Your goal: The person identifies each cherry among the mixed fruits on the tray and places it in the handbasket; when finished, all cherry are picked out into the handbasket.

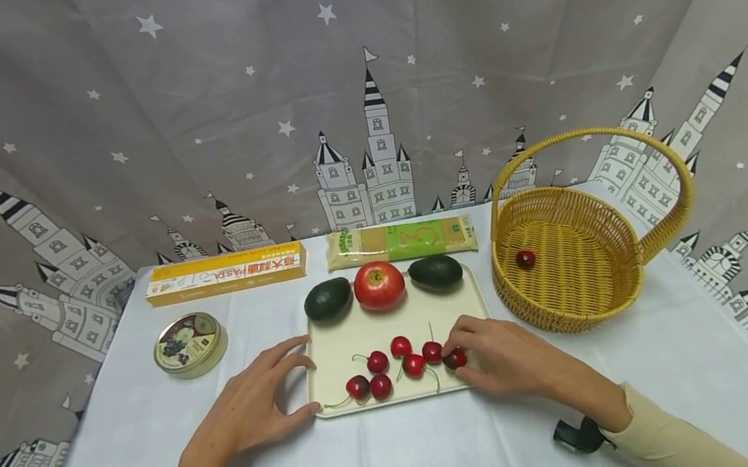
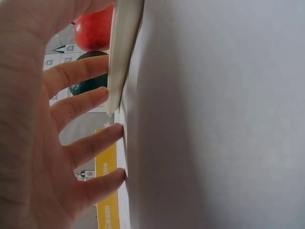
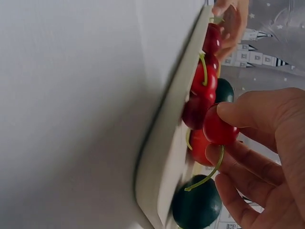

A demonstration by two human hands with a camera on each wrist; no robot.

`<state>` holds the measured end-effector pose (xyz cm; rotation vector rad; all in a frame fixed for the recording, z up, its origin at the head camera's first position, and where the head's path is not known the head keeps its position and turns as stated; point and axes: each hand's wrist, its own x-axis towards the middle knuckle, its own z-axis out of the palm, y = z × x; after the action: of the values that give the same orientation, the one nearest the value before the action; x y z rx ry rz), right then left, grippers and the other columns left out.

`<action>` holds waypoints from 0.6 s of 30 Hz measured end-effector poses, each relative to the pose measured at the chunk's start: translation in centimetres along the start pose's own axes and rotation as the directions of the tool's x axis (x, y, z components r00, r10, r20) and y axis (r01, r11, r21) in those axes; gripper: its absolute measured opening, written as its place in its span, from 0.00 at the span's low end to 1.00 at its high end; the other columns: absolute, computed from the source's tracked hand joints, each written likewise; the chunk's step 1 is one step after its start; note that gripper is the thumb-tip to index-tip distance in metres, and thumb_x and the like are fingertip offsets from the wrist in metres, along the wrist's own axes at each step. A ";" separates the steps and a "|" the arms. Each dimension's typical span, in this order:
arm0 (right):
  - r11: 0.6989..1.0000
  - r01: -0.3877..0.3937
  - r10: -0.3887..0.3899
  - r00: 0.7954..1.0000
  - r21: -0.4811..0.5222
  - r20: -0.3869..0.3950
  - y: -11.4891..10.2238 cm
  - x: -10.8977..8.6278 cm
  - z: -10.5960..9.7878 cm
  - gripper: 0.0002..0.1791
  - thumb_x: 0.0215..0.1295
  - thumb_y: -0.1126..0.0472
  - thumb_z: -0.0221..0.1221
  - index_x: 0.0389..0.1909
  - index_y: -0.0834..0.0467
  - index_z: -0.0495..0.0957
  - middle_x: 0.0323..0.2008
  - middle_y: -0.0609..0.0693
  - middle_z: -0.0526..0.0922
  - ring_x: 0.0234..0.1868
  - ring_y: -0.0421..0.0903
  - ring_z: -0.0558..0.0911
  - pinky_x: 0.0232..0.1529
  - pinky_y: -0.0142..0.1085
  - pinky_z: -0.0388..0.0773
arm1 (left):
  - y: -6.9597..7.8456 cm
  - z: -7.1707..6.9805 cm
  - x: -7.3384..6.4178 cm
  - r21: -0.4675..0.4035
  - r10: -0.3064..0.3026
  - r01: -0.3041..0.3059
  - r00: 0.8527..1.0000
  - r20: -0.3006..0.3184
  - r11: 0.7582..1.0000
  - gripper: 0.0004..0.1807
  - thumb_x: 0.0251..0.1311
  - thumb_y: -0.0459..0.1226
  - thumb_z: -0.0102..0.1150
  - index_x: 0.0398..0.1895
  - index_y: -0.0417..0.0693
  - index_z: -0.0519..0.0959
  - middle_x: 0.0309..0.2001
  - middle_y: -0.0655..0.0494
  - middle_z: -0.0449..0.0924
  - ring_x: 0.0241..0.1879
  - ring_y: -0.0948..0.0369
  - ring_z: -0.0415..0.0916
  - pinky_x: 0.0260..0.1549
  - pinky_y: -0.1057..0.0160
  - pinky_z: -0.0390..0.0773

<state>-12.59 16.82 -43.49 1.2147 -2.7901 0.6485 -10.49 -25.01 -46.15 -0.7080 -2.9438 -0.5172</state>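
My right hand (image 1: pixel 501 354) pinches a dark red cherry (image 3: pixel 219 128) between thumb and fingers at the front right of a cream tray (image 1: pixel 338 343). A curved green stem (image 3: pixel 209 174) hangs from that cherry in the right wrist view. Spread fingers of my left hand (image 1: pixel 255 404) touch the tray's left edge. Several more cherries (image 1: pixel 380 386) lie along the front of the tray. Behind them sit a red apple (image 1: pixel 379 287) and two dark green avocados (image 1: pixel 328 300), one on either side of it.
A wicker basket (image 1: pixel 623 296) with a tall handle stands at the right, a single cherry (image 1: pixel 526 259) inside. Behind the tray lies a pasta packet (image 1: pixel 403 241). An orange pasta box (image 1: pixel 225 273) and a round tin (image 1: pixel 190 345) are at the left.
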 end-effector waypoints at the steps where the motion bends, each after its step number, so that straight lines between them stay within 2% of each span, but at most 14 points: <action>1: 1.000 0.006 -0.006 1.000 0.001 -0.009 0.1 0.0 -0.2 0.15 0.62 0.59 0.75 0.50 0.49 0.88 0.47 0.41 0.84 0.45 0.37 0.85 0.47 0.36 0.86 | 0.0 0.0 0.0 -0.001 -0.006 0.006 1.000 0.005 1.000 0.26 0.53 0.58 0.78 0.54 0.67 0.82 0.77 0.56 0.72 0.71 0.47 0.75 0.58 0.40 0.84; 7: 0.999 0.035 -0.034 0.996 0.002 -0.081 0.7 -0.1 -1.5 0.15 0.61 0.62 0.74 0.48 0.50 0.87 0.45 0.41 0.85 0.42 0.40 0.86 0.44 0.36 0.86 | 0.0 0.0 0.0 -0.002 -0.016 0.016 1.000 0.025 1.000 0.26 0.53 0.58 0.78 0.54 0.67 0.81 0.78 0.56 0.70 0.72 0.48 0.74 0.59 0.41 0.84; 18: 0.998 -0.007 -0.004 0.982 -0.057 -0.191 2.0 -0.4 -5.0 0.16 0.58 0.64 0.77 0.46 0.51 0.87 0.45 0.40 0.85 0.43 0.38 0.84 0.43 0.37 0.86 | 0.0 0.1 0.0 -0.001 -0.009 0.009 1.000 0.009 1.000 0.27 0.53 0.58 0.78 0.54 0.67 0.81 0.77 0.56 0.71 0.72 0.47 0.74 0.57 0.41 0.85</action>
<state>-14.43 20.20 -39.70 1.0784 -2.6327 0.6429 -10.49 -24.97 -46.28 -0.6993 -2.9563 -0.5182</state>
